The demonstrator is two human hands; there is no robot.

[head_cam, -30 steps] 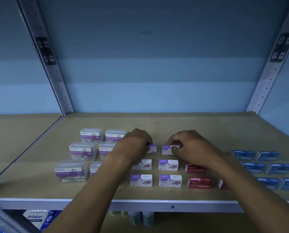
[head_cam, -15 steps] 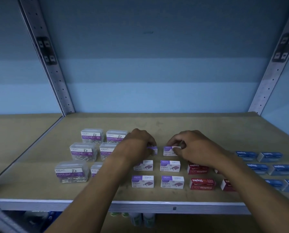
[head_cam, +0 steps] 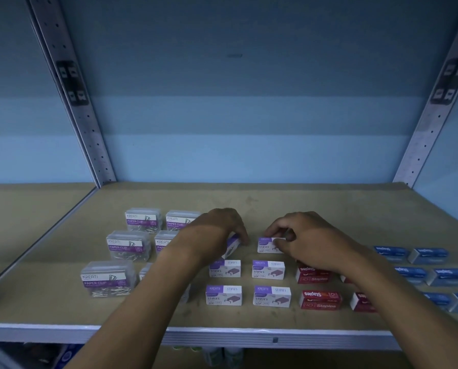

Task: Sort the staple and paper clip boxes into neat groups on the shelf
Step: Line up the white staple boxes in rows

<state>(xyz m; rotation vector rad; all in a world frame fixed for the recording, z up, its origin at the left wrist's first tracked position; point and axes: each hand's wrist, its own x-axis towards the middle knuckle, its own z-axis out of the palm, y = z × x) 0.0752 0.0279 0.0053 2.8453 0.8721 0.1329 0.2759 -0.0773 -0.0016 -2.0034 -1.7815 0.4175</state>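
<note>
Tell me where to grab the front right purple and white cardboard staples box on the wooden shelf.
Take the front right purple and white cardboard staples box by its two short ends, fingers coming down from above. It lies flat, long side facing you, with open gaps to its neighbours left and right, so the ends are probably easiest to reach.

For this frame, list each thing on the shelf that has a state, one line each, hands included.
Left hand: grips a purple staple box, tilted off the shelf.
Right hand: pinches another purple staple box, lying flat.
Other purple staple boxes: flat, in rows.
Paper clip boxes: closed, grouped left.
Red staple boxes: flat.
Blue boxes: grouped right.
</note>
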